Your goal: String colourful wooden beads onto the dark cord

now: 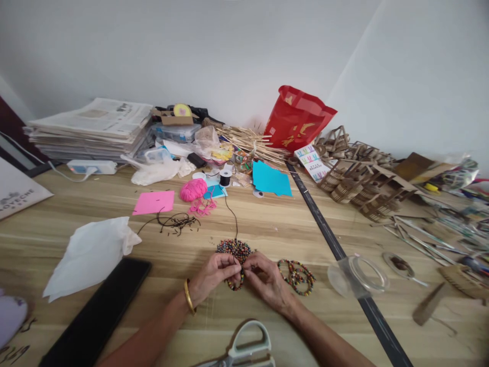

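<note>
On the worktop [267, 224], just in front of one pile of loose beads [234, 249], the left hand [212, 276] and right hand [266, 279] meet, each grip pinching one half-strung bead strand [236, 283] that curves below the fingers. One dark cord [231, 214] runs lengthwise from the pile straight away to one black spool [225, 178]. Right of the pile lie finished bead bracelets [296, 276], two as far as I can tell, and near the wrists one pair of scissors [248, 346].

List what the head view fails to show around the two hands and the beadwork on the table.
- Beaded strand: its upper part is hidden behind the fingertips of the left hand and right hand; the grip on the thread cannot be made out.
- Loose beads: too small to count.
- Scissors: blades cut off by the bottom edge.
- Black thread: too thin to follow into the fingers.
</note>
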`<control>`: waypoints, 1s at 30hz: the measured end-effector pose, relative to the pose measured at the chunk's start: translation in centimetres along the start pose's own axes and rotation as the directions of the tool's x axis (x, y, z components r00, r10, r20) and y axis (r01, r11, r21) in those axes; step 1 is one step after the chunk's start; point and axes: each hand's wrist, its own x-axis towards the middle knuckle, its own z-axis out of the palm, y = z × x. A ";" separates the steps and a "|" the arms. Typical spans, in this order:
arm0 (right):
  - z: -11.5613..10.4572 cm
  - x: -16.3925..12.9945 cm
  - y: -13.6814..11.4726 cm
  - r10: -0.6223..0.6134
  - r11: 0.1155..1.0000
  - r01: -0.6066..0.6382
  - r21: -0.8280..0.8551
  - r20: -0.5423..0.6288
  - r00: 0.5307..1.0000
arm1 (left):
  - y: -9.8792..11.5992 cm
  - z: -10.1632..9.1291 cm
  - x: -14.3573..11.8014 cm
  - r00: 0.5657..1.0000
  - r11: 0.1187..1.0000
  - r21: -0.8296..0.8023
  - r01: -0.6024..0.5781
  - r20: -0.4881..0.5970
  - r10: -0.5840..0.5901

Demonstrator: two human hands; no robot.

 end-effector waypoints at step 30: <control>-0.3 0.0 -0.1 0.251 0.950 -0.267 0.159 0.119 0.961 | -0.3 0.8 -0.3 0.933 0.720 0.646 -0.255 -0.031 0.358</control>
